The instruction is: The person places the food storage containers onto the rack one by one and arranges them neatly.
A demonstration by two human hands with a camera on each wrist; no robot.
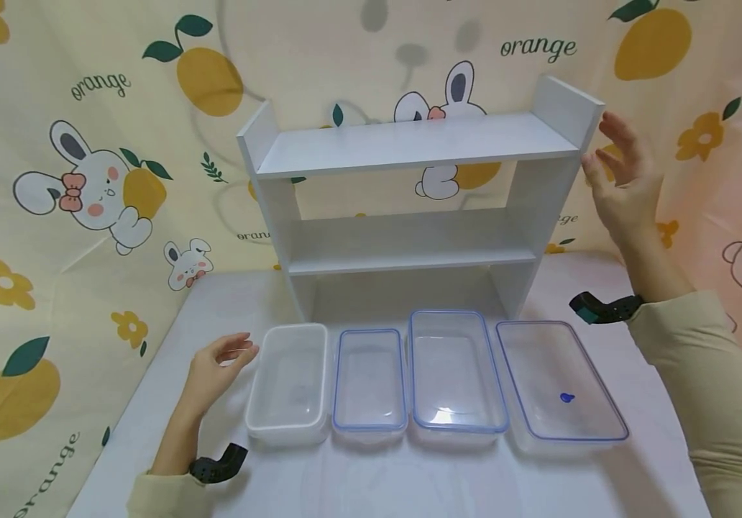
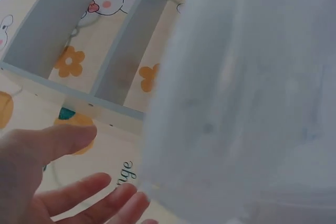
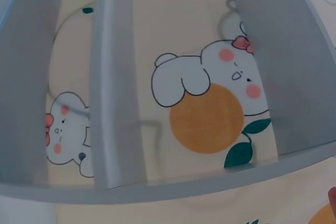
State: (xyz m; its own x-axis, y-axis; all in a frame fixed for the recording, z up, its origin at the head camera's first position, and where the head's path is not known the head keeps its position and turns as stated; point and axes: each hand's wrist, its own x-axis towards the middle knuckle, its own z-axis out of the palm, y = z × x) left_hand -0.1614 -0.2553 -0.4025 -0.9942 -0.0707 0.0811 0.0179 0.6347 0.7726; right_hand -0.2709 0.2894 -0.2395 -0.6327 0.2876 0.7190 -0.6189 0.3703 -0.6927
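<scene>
A white two-tier shelf (image 1: 403,241) with raised sides stands on the table. My right hand (image 1: 630,176) is beside its upper right side panel, fingers loosely bent; whether the fingertips touch the panel I cannot tell. In the right wrist view the shelf (image 3: 118,82) fills most of the picture. Low on the left, my left hand (image 1: 214,367) hovers next to a clear box with a whitish rim (image 1: 290,378), its fingers relaxed and holding nothing. The left wrist view has that hand (image 2: 31,171) close to a blurred translucent box (image 2: 236,87).
Right of the whitish box stand three clear boxes with blue rims: a small one (image 1: 371,378), a larger one (image 1: 455,367) and a wide one (image 1: 559,374) bearing a small blue mark. Behind hangs a printed cloth (image 1: 345,43). A white cloth covers the table (image 1: 371,482).
</scene>
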